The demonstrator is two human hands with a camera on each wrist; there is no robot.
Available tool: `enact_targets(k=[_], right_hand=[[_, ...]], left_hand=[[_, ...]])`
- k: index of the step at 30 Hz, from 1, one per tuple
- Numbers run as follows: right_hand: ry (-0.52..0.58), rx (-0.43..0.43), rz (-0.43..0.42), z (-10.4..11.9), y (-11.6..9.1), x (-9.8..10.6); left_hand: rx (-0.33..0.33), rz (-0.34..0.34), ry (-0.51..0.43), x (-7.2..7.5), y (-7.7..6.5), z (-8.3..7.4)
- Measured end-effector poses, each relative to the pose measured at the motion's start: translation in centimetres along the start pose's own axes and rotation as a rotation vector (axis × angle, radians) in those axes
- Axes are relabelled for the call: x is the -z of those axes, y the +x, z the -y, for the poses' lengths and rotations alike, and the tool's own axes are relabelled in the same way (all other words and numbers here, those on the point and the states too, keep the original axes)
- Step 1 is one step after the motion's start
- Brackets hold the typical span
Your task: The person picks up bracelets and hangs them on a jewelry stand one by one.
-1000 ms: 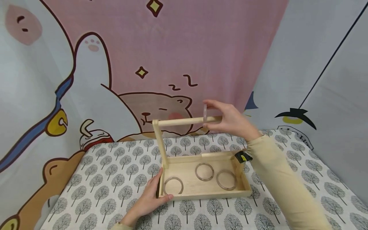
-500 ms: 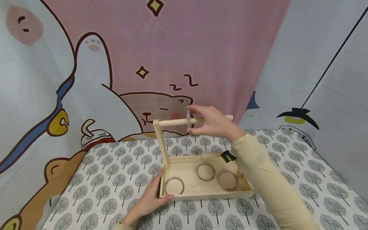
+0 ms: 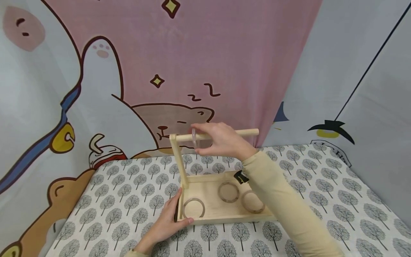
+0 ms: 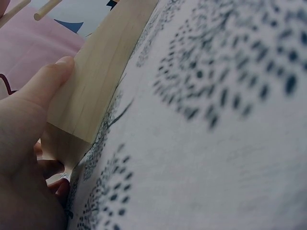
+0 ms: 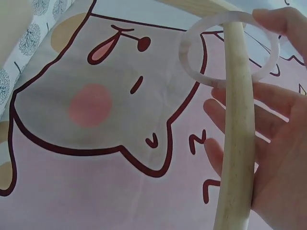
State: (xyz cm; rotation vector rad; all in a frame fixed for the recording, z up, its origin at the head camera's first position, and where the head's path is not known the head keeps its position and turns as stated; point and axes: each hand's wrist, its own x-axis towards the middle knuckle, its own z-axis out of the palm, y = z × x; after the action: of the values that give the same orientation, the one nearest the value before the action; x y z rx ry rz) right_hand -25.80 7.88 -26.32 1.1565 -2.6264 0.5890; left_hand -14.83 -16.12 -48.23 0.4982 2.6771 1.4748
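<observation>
Rings (image 3: 194, 199) of translucent mauve-grey, three together, lie in the rectangular pale-wood tray (image 3: 218, 220) in the head view; the right hand (image 3: 221, 140) pinches a matching fourth ring (image 3: 194, 134) near the left end of the round wooden rod (image 3: 248, 132). Left wrist view: the left hand (image 4: 21, 132) grips the tray's front-left corner. Right wrist view: the pinched ring encircles the rod.

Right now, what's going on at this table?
A person's right hand pinches a pale bangle that encircles a horizontal wooden bar, close to the upright post carrying its left end. The left hand grips the near left corner of the wooden tray below. Three more bangles lie in the tray, which rests on a tree-print cloth.
</observation>
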Motion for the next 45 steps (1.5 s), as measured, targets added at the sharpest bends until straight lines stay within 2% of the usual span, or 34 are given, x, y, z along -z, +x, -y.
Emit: enact_targets(k=[8,12,16,25,30,36,45], right_hand=[[-0.121,-0.003,0.032,0.3,0.1,-0.5],[-0.13,0.0,0.034,0.2,0.1,-0.4],[-0.065,0.018,0.014,0.1,-0.2,0.0],[0.166,0.049,-0.069,-0.4,-1.4,0.4],[0.197,0.072,-0.091,-0.4,-2.1,0.7],[0.247,0.132,-0.155,-0.7,-3.2,1.0],[0.296,0.18,-0.25,-1.1,-5.6,1.0]], left_hand=[[-0.002,-0.002,-0.003,-0.1,0.0,0.2],[-0.002,-0.003,-0.006,-0.1,0.0,0.3],[0.0,0.0,-0.005,-0.1,0.1,0.4],[0.0,0.001,-0.005,0.0,0.1,0.4],[0.005,-0.001,0.003,-0.1,0.0,0.4],[-0.001,-0.003,0.009,-0.1,0.1,0.4],[0.025,0.005,-0.029,-0.1,0.0,0.3]])
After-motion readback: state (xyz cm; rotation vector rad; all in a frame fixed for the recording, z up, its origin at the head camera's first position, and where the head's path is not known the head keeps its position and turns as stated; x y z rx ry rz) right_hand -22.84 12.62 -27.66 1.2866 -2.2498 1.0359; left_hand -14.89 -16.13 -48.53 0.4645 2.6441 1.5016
